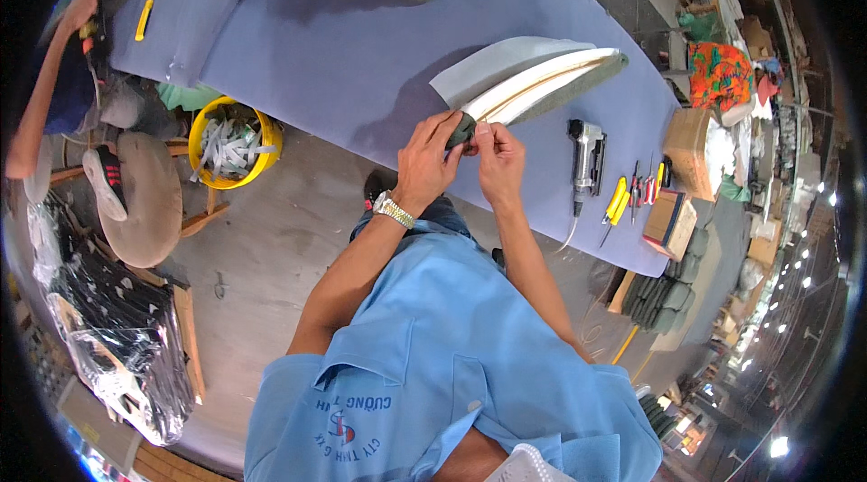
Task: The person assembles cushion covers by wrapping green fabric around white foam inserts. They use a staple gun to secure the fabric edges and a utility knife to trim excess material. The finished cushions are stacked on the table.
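White with dark-green cloth (582, 84), one curved panel (542, 82) extends over the blue worktop (343, 57), ahead of your two hands. Your left hand (426, 159) and right hand (501, 163) pinch the cloth at its near end. One yellow bucket (273, 136), left of you, holds pale strips (233, 146) too jumbled to count; one air gun (581, 157) lies right.

Looks steeply down from the left side of the wearer's head, bending straight edges toward the rim. Takes in the blue shirt (433, 328) closest at six o'clock, left hand (427, 164) and right hand (500, 166) near at dial centre, table (361, 57) toward twelve, a lamp (779, 447) far off at four.
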Demonstrator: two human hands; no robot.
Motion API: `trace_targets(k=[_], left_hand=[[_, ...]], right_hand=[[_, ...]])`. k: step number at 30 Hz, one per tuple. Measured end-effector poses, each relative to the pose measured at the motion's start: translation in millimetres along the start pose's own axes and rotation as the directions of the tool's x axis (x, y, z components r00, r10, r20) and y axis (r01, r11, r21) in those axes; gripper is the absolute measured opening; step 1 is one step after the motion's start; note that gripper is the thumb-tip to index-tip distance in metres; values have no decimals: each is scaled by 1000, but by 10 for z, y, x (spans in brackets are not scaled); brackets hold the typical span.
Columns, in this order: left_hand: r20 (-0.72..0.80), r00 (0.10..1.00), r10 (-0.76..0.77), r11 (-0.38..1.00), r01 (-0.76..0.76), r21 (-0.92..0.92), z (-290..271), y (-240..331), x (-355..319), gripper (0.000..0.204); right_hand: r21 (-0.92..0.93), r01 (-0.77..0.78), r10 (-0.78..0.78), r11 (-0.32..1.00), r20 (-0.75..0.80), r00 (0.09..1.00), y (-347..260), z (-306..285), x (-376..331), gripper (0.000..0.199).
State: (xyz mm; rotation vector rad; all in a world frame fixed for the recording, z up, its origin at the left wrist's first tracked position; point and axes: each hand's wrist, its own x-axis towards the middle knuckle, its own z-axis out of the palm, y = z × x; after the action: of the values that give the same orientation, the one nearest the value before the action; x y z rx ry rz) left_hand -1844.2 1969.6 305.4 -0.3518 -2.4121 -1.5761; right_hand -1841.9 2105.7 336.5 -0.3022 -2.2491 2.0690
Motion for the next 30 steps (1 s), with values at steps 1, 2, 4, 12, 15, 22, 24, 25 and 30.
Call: trace_targets(k=[1, 2, 4, 12, 15, 22, 24, 25, 30], left_hand=[[12, 1000, 7, 1000, -7, 7, -19, 10, 17, 52], [16, 1000, 23, 1000, -23, -5, -29, 2, 42, 51], [22, 998, 51, 998, -51, -31, -45, -30, 81, 49], [78, 995, 62, 998, -59, -30, -126, -13, 165, 45], [86, 994, 64, 998, -63, -19, -127, -12, 177, 47], [124, 991, 45, 999, -46, 13, -133, 63, 158, 53], [124, 991, 46, 999, -47, 1, -127, 76, 155, 53], [122, 991, 47, 999, -47, -5, -119, 81, 155, 53], [135, 988, 76, 997, -76, -4, -72, 37, 64, 54]], right_hand=[[26, 8, -8, 1000, 2, 1000, 26, 6, -5, 34], [51, 17, -17, 999, 4, 1000, 52, 10, -7, 33], [77, 31, -33, 997, 27, 999, 108, 1, 2, 33], [122, 65, -69, 990, 29, 997, 265, 42, 50, 31], [114, 79, -81, 990, 15, 997, 282, 62, 68, 32], [-119, 8, -7, 993, 4, 1000, 90, 47, 85, 35], [-72, -24, 24, 997, -10, 1000, 141, 42, 68, 35], [-2, 9, -9, 1000, -19, 1000, 205, 52, 38, 35], [82, 124, -121, 989, -45, 992, 336, 41, -65, 38]])
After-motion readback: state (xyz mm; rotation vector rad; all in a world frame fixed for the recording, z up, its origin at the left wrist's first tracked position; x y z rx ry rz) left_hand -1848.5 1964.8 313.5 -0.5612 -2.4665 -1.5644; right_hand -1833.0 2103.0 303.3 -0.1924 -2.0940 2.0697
